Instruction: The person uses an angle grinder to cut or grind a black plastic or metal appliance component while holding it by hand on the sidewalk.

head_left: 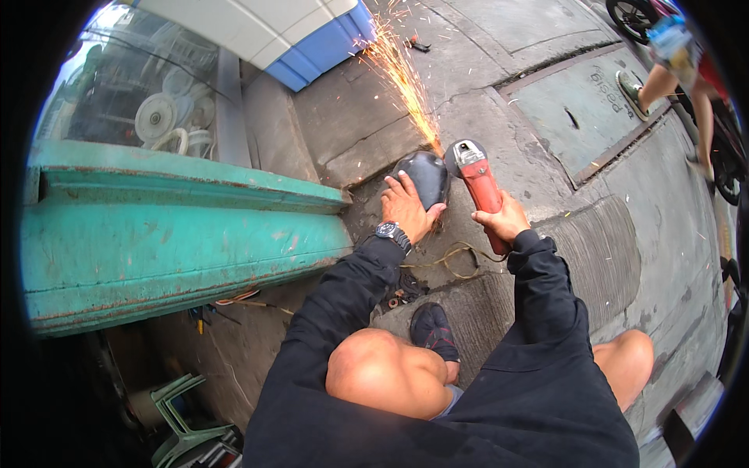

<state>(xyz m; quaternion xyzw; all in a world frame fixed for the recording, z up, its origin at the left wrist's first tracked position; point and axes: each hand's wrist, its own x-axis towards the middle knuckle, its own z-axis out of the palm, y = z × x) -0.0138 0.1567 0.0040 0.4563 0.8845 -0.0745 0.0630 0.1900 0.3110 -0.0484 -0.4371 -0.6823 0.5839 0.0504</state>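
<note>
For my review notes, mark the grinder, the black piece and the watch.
Grinder [480, 186]: head view, on its red body.
Black piece [428, 178]: head view, on its smooth upper surface.
Watch [387, 229]: head view, on its dial.

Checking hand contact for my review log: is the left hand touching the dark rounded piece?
Touching. The head view shows the left hand with its fingers and thumb spread against the dark rounded piece, overlapping its near side.

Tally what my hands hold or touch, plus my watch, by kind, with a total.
Angle grinders: 1, red angle grinder in the right hand
Rounded pieces: 1, black rounded piece under the left hand
Watches: 1, wristwatch
Total: 3
</note>
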